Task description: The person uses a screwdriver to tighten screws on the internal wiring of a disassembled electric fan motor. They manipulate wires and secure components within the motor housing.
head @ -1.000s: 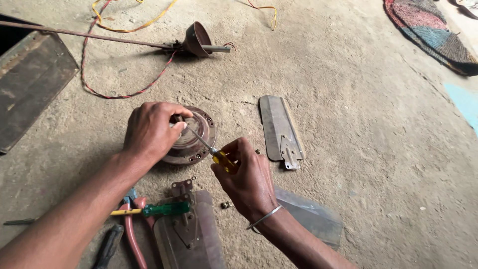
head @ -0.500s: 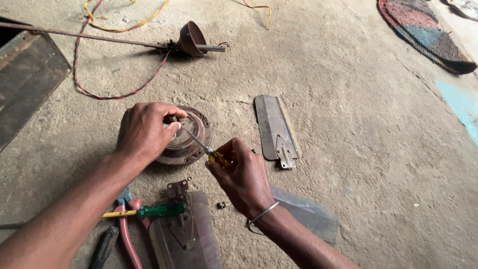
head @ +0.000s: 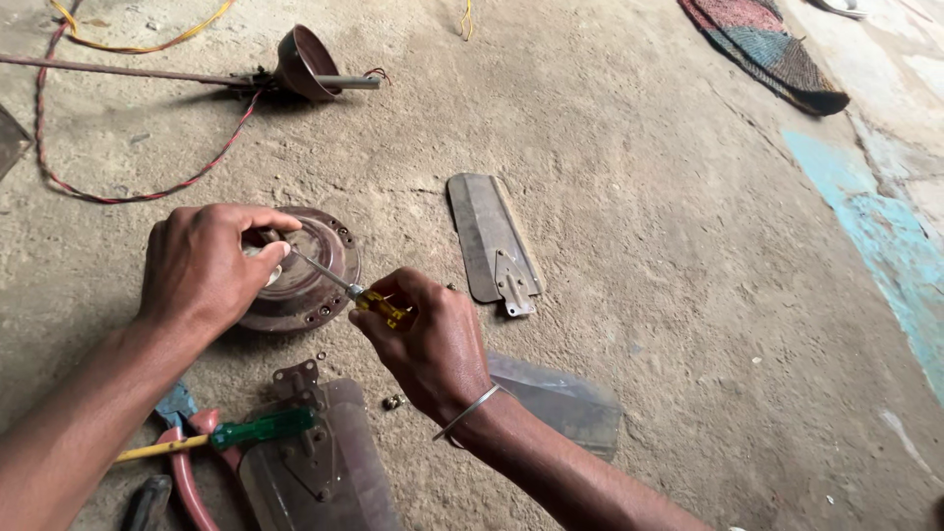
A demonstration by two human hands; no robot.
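While left hand [head: 202, 270] steadies motor housing [head: 310, 270], right hand [head: 428, 344] grips screwdriver [head: 379, 307].

The screwdriver [head: 379, 306] has a yellow handle, the motor housing [head: 305, 275] is rusty brown. A second screwdriver [head: 261, 429] is green-handled with a yellow shaft; pliers [head: 187, 472] have red grips; twisted wire [head: 118, 192] runs red-and-black (floor [head: 688, 295] dusty grey-tan).

No packages, labels, signs or screens are visible anywhere around my hands or on the floor where I work.
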